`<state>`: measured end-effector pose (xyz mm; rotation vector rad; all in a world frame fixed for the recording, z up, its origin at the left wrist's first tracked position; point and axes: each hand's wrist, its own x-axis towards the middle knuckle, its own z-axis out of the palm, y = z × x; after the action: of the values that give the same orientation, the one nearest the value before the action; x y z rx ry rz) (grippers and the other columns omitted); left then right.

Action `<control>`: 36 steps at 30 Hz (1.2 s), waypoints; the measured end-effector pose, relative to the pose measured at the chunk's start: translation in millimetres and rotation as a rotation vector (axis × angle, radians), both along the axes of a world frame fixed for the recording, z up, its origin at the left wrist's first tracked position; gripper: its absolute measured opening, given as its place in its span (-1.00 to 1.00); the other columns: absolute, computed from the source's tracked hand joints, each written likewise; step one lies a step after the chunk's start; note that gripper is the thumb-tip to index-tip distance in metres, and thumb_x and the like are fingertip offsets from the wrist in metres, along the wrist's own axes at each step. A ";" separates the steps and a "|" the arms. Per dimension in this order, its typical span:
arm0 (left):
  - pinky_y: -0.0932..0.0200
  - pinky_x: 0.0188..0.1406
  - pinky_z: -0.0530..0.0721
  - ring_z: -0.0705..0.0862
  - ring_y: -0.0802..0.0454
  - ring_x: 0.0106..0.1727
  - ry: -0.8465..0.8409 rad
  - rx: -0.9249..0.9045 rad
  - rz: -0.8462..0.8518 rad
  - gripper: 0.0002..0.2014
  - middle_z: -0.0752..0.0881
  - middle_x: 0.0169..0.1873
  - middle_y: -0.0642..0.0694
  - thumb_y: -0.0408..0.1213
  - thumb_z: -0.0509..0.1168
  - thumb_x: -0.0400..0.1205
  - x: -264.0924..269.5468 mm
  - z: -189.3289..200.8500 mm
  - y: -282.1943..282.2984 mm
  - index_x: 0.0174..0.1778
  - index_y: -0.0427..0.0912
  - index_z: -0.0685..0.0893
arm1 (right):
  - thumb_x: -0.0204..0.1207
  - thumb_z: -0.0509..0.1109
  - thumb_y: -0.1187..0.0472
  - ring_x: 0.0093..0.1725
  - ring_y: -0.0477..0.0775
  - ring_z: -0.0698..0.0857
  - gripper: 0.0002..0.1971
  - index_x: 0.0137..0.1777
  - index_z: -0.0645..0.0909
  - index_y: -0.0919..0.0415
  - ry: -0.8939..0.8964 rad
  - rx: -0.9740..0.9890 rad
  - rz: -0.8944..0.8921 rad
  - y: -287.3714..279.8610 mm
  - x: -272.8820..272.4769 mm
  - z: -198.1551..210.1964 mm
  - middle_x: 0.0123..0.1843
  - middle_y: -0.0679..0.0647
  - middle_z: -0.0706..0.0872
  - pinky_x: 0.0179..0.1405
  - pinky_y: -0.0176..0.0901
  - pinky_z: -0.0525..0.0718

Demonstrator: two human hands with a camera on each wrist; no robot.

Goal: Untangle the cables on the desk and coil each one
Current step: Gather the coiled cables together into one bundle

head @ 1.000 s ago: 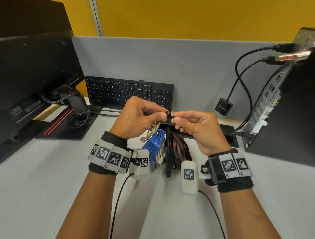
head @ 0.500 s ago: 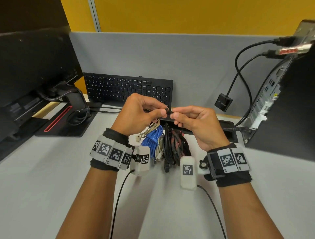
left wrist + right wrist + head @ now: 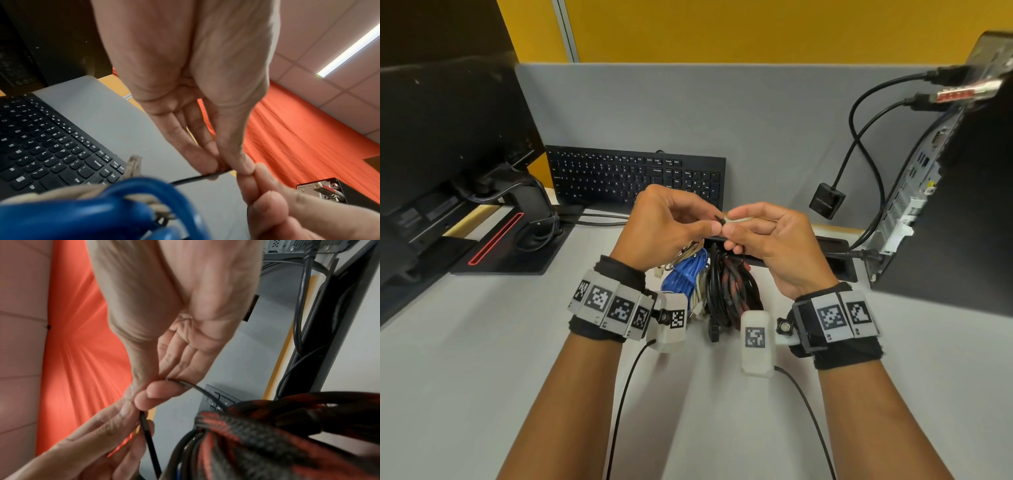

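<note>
Apparently pinched between left hand (image 3: 667, 226), right hand (image 3: 767, 240), thin black cable (image 3: 197, 177)

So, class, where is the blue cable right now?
In the head view the blue cable hangs bundled below the left hand, just left of the black-and-red braided cable, above the desk.

Cable bundle (image 3: 717, 287) under two hands

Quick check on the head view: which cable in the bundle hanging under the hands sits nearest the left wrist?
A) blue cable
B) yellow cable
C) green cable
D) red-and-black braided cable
A: the blue cable hangs on the left side of the bundle, next to the left hand, while the red-and-black braided cable hangs further right, below the right hand.
</note>
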<state>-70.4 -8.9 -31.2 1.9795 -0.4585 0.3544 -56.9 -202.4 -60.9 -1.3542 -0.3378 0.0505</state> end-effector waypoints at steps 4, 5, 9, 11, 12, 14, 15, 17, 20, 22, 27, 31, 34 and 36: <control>0.16 -0.17 0.82 0.86 -0.02 -0.23 0.011 -0.018 0.017 -0.90 0.87 -0.25 -0.07 -0.36 0.60 0.49 -1.4 1.0 -0.3 -0.09 -0.19 0.88 | 0.31 0.66 0.26 -0.33 -0.01 0.79 -0.73 0.01 0.83 0.26 -0.022 -0.031 0.002 -1.6 -1.2 0.9 -0.25 0.22 0.86 -0.21 -0.22 0.81; 0.14 -0.16 0.83 0.86 -0.03 -0.22 0.027 -0.025 0.012 -0.90 0.87 -0.24 -0.08 -0.36 0.58 0.51 -1.7 1.0 -0.3 -0.08 -0.22 0.88 | 0.35 0.65 0.28 -0.33 -0.02 0.79 -0.77 0.02 0.84 0.25 -0.028 -0.047 -0.004 -2.2 -1.0 0.7 -0.25 0.22 0.86 -0.20 -0.20 0.82; 0.12 -0.14 0.83 0.86 -0.05 -0.20 0.065 -0.019 0.022 -0.91 0.87 -0.23 -0.10 -0.36 0.55 0.54 -4.3 2.8 -1.1 -0.07 -0.24 0.86 | 0.42 0.63 0.34 -0.31 0.00 0.79 -0.83 0.01 0.85 0.24 -0.068 -0.084 -0.028 -2.3 -1.1 0.7 -0.25 0.23 0.86 -0.16 -0.18 0.82; 0.11 -0.14 0.82 0.84 0.00 -0.23 0.068 0.031 0.057 -0.92 0.86 -0.24 -0.10 -0.34 0.56 0.55 -6.3 5.1 -1.6 -0.08 -0.25 0.86 | 0.43 0.62 0.37 -0.30 0.02 0.80 -0.85 -0.01 0.84 0.26 -0.103 -0.102 -0.032 -1.1 -1.5 1.0 -0.26 0.22 0.86 -0.18 -0.21 0.79; 0.15 -0.17 0.81 0.82 0.05 -0.27 0.071 0.060 0.079 -0.94 0.85 -0.27 -0.09 -0.34 0.55 0.55 -7.2 6.3 -2.2 -0.11 -0.24 0.86 | 0.43 0.62 0.38 -0.31 0.01 0.80 -0.86 -0.02 0.84 0.26 -0.118 -0.116 -0.032 -0.2 -1.7 1.1 -0.26 0.21 0.86 -0.20 -0.24 0.78; 0.25 -0.31 0.73 0.74 0.15 -0.38 0.091 0.108 0.118 -0.98 0.82 -0.35 -0.06 -0.36 0.54 0.55 -9.5 9.2 -3.9 -0.18 -0.21 0.85 | 0.43 0.63 0.39 -0.33 -0.02 0.80 -0.86 -0.05 0.84 0.23 -0.131 -0.143 -0.025 1.8 -2.5 1.1 -0.28 0.17 0.86 -0.25 -0.28 0.76; 0.28 -0.36 0.68 0.70 0.18 -0.42 0.106 0.128 0.136 -0.96 0.81 -0.38 -0.05 -0.38 0.52 0.55 -10.6 10.7 -5.3 -0.21 -0.19 0.85 | 0.42 0.64 0.40 -0.34 -0.02 0.80 -0.86 -0.06 0.84 0.21 -0.130 -0.150 -0.020 2.7 -2.9 1.1 -0.28 0.17 0.86 -0.26 -0.27 0.76; 0.26 -0.38 0.64 0.66 0.20 -0.47 0.149 0.142 0.163 -0.92 0.80 -0.41 -0.06 -0.41 0.49 0.52 -12.9 14.1 -8.0 -0.25 -0.18 0.85 | 0.41 0.65 0.39 -0.31 0.02 0.82 -0.86 -0.07 0.84 0.20 -0.123 -0.149 -0.005 3.5 -4.0 1.6 -0.25 0.18 0.87 -0.23 -0.22 0.79; 0.20 -0.37 0.62 0.64 0.17 -0.51 0.206 0.090 0.190 -0.89 0.77 -0.48 -0.05 -0.44 0.46 0.50 -16.5 20.1 -9.0 -0.29 -0.18 0.84 | 0.40 0.67 0.27 -0.24 0.08 0.83 -0.87 -0.06 0.86 0.15 -0.127 -0.159 -0.001 3.8 -5.7 2.8 -0.18 0.17 0.88 -0.13 -0.06 0.85; 0.21 -0.40 0.61 0.64 0.18 -0.52 0.222 0.065 0.191 -0.88 0.75 -0.52 -0.01 -0.45 0.46 0.50 -18.7 23.9 -8.6 -0.31 -0.17 0.83 | 0.38 0.68 0.17 -0.18 0.11 0.85 -0.82 -0.02 0.86 0.14 -0.147 -0.168 0.003 4.7 -7.6 4.6 -0.13 0.15 0.89 -0.08 0.03 0.84; 0.14 -0.39 0.74 0.70 0.03 -0.47 0.226 0.063 0.165 -0.87 0.80 -0.43 -0.24 -0.52 0.41 0.55 -24.6 30.3 -10.1 -0.25 -0.27 0.81 | 0.41 0.65 0.22 -0.06 0.08 0.88 -0.78 0.04 0.84 0.24 -0.214 -0.155 -0.003 5.1 -9.2 8.9 -0.09 0.10 0.90 -0.11 -0.28 0.76; -0.12 -0.18 0.82 0.76 -0.30 -0.35 0.203 0.011 0.170 -0.89 0.81 -0.35 -0.36 -0.59 0.35 0.54 -25.3 31.9 -9.5 -0.22 -0.39 0.78 | 0.44 0.63 0.35 -0.16 -0.05 0.85 -0.85 0.00 0.84 0.26 -0.227 -0.223 -0.020 4.3 -8.7 9.0 -0.15 0.08 0.89 -0.13 -0.35 0.71; -0.07 -0.27 0.79 0.74 -0.19 -0.39 0.170 0.022 0.176 -0.88 0.80 -0.37 -0.36 -0.58 0.34 0.53 -25.8 31.9 -12.2 -0.24 -0.39 0.77 | 0.46 0.62 0.37 -0.18 -0.06 0.83 -0.89 -0.02 0.83 0.26 -0.257 -0.258 -0.028 3.6 -9.5 11.0 -0.16 0.09 0.88 -0.10 -0.29 0.75; 0.09 -0.33 0.77 0.75 -0.07 -0.42 0.151 0.026 0.176 -0.86 0.80 -0.38 -0.29 -0.58 0.34 0.54 -25.3 31.1 -14.6 -0.25 -0.34 0.77 | 0.47 0.62 0.36 -0.16 -0.01 0.83 -0.89 -0.02 0.83 0.27 -0.295 -0.301 -0.033 1.2 -8.9 14.0 -0.14 0.13 0.88 -0.03 -0.22 0.80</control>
<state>-95.7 -23.5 -0.2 2.0600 -0.1936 0.3069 -65.8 -201.2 -46.9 -1.6694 -0.5724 -0.1326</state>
